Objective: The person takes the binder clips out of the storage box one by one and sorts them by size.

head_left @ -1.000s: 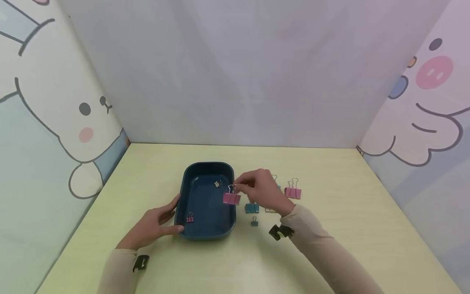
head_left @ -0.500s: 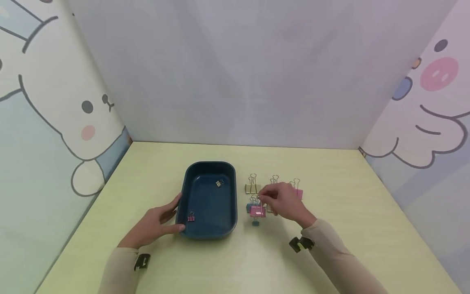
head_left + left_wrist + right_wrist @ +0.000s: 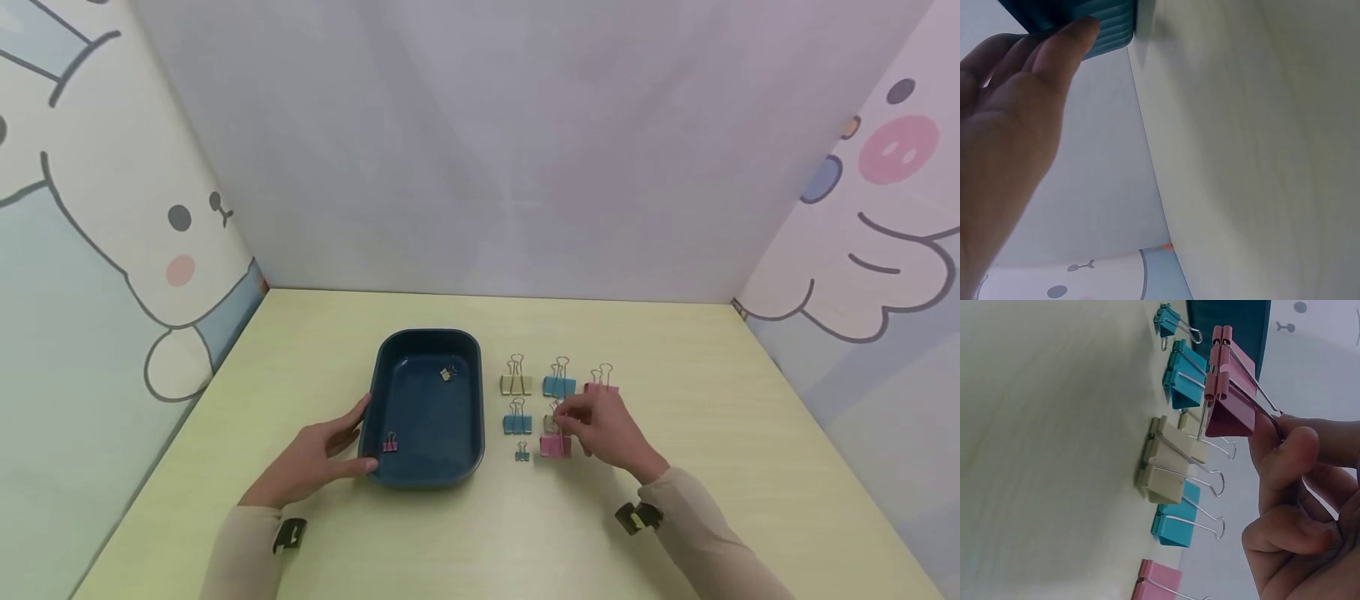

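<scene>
My right hand (image 3: 611, 429) pinches the wire handles of a pink binder clip (image 3: 1233, 394) between thumb and fingers, holding it off the table. In the head view that clip partly covers a cream binder clip (image 3: 1166, 461). Around it are a blue binder clip (image 3: 517, 425), a small blue binder clip (image 3: 522, 456), and a larger cream one, blue one and pink one behind. My left hand (image 3: 322, 454) rests against the left side of a dark blue tray (image 3: 423, 417), thumb and fingers spread apart. Inside lie a small pink clip (image 3: 390, 443) and a small cream clip (image 3: 447, 374).
The clips stand in rows right of the tray on the pale yellow table (image 3: 675, 358). A grey-white back wall (image 3: 487, 167) and side walls with cartoon animals border the table.
My right hand has carried the pink binder clip from over the tray's right rim rightward and toward the front of the clip rows. The left hand stays at the tray.
</scene>
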`<action>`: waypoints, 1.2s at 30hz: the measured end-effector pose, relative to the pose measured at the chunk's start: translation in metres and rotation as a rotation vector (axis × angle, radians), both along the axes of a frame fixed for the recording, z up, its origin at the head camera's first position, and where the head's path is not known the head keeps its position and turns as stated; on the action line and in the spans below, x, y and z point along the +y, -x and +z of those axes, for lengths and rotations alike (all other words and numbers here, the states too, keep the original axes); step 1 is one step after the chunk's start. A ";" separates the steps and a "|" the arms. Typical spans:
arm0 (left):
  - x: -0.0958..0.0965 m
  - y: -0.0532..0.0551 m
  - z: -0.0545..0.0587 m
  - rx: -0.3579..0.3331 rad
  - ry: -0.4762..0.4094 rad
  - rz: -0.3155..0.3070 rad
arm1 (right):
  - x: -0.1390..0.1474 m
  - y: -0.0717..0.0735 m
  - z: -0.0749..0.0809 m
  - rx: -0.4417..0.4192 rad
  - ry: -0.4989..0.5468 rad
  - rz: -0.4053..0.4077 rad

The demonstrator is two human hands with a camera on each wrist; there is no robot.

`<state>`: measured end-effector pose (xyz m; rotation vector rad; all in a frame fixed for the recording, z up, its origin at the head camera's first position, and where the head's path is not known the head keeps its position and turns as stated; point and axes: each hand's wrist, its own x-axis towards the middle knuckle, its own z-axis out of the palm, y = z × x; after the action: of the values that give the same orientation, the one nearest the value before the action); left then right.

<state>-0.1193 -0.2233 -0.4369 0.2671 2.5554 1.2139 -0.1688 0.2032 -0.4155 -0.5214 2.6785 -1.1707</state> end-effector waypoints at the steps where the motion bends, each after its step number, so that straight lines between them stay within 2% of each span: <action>1: 0.000 0.000 0.000 0.002 -0.002 -0.002 | 0.001 -0.001 -0.002 -0.005 -0.002 -0.002; 9: -0.001 0.000 -0.001 0.004 -0.019 -0.008 | 0.007 -0.008 -0.013 -0.040 -0.032 -0.034; 16: -0.001 0.000 0.000 0.012 -0.010 -0.006 | 0.010 -0.009 -0.020 -0.043 -0.017 -0.043; 27: 0.000 -0.001 0.001 0.013 0.004 -0.002 | 0.013 -0.009 -0.023 -0.033 -0.039 -0.069; 36: -0.002 0.000 -0.001 0.016 0.001 -0.004 | 0.014 -0.009 -0.024 -0.051 -0.031 -0.046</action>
<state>-0.1196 -0.2248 -0.4382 0.2833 2.5678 1.2145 -0.1597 0.2174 -0.4399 -0.4215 2.6739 -1.1361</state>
